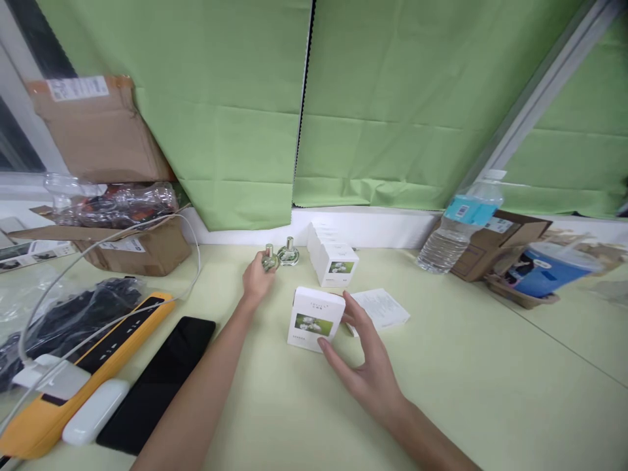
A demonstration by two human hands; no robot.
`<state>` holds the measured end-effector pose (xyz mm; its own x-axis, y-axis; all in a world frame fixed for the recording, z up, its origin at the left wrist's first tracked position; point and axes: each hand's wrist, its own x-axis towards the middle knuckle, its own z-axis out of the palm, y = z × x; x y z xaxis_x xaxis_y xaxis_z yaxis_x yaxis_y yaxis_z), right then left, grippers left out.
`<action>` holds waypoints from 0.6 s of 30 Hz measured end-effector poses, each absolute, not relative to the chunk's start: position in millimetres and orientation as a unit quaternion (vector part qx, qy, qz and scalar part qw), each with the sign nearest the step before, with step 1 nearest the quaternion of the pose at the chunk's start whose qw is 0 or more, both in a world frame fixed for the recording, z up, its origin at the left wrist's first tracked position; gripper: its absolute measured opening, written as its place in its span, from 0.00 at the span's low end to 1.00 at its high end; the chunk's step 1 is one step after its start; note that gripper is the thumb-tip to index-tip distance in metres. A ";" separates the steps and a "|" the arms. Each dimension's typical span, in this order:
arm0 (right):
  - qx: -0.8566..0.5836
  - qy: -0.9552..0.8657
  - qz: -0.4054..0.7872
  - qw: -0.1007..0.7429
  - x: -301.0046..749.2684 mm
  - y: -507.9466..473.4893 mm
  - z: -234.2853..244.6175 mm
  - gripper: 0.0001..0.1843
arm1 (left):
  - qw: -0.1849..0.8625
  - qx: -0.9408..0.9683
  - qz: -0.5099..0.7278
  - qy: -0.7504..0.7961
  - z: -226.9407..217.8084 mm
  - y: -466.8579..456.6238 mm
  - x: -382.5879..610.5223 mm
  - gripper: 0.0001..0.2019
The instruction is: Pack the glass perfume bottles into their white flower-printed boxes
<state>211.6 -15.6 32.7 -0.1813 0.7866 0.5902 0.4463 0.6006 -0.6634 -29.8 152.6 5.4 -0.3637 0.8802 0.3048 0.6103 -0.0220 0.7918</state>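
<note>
A pale green table (490,366) runs up to a white sill under green curtains (235,104). Along its left edge lie a yellow power strip (98,366) with a white plug and cable in it, a white oblong device (95,411) just beside the strip, and a black phone (157,386) lying flat next to them; behind these sits an open cardboard box (132,248) with clear plastic wrapping on top. On the right a water bottle (461,226) leans against another cardboard box (500,242), well apart from the hands. In the middle, a row of white cartons (331,255) stands near the sill, and a folded printed leaflet (383,307) lies flat just behind the right hand. A small glass perfume bottle (288,252) stands upright between the row of cartons and the left hand. The left hand (256,280) is stretched forward, arm nearly straight, its fingers closed around a second small perfume bottle (269,259), which sits upright just beside the first. The right hand (366,363) is nearer the body, palm turned leftward, fingers spread and curved, thumb and fingertips touching the right side of a white carton with a flower picture (314,319), which rests tilted on the table between the two forearms.
</note>
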 end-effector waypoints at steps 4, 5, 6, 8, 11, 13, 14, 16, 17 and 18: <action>-0.417 -0.743 0.183 0.491 208.8 -15.6 37.0 0.33 | 0.152 0.596 0.466 0.636 -0.4 139.8 -26.9 0.23; -0.419 -0.740 0.187 0.492 208.2 -15.5 37.5 0.33 | 0.159 0.598 0.473 0.627 -1.3 137.2 -26.3 0.24; -0.424 -0.735 0.190 0.494 207.6 -15.4 37.7 0.34 | 0.167 0.601 0.483 0.615 -2.0 134.6 -25.8 0.25; -0.432 -0.728 0.199 0.494 206.9 -14.8 37.8 0.35 | 0.188 0.607 0.504 0.584 -2.8 129.3 -24.8 0.26; -0.422 -0.733 0.209 0.491 206.4 -13.8 38.8 0.32 | 0.224 0.622 0.523 0.538 -1.9 119.4 -22.7 0.25; -0.404 -0.744 0.210 0.490 206.7 -14.2 40.5 0.28 | 0.238 0.630 0.528 0.518 0.7 110.4 -20.6 0.23; -0.394 -0.751 0.205 0.489 207.3 -15.1 41.6 0.26 | 0.240 0.633 0.527 0.513 2.6 104.8 -19.2 0.22; -0.373 -0.773 0.183 0.479 209.4 -18.8 43.7 0.24 | 0.238 0.645 0.520 0.507 6.8 91.7 -15.8 0.18; -0.358 -0.791 0.165 0.469 210.9 -21.7 44.6 0.23 | 0.234 0.652 0.514 0.505 8.7 84.4 -14.0 0.16; -0.339 -0.812 0.141 0.454 212.7 -25.2 45.3 0.23 | 0.231 0.659 0.507 0.504 10.1 76.8 -12.0 0.15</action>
